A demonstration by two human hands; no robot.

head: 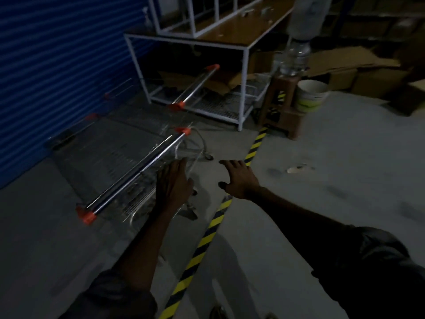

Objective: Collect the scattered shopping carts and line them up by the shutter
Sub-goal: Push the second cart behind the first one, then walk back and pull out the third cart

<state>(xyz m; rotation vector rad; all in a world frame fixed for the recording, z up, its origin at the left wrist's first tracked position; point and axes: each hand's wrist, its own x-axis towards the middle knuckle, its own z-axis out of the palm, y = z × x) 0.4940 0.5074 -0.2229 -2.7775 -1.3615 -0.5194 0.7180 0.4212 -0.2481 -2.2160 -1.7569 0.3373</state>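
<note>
- Left hand (173, 180) open, empty, just beside the handle (135, 173) of the near shopping cart (103, 153).
- Right hand (239, 180) open, empty.
- Probably best: grip the handle evenly and square the cart to the shutter (57, 65).

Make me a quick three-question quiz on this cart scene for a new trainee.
1. True or false: the right hand grips the near cart's handle.
2. Multiple choice: the end caps on the far cart's handle are A) green, B) orange, C) white.
3. Fill the blank: the striped floor tape is yellow and ____.

Key
1. False. The right hand is open, over the floor tape and clear of the cart.
2. B
3. black
</note>
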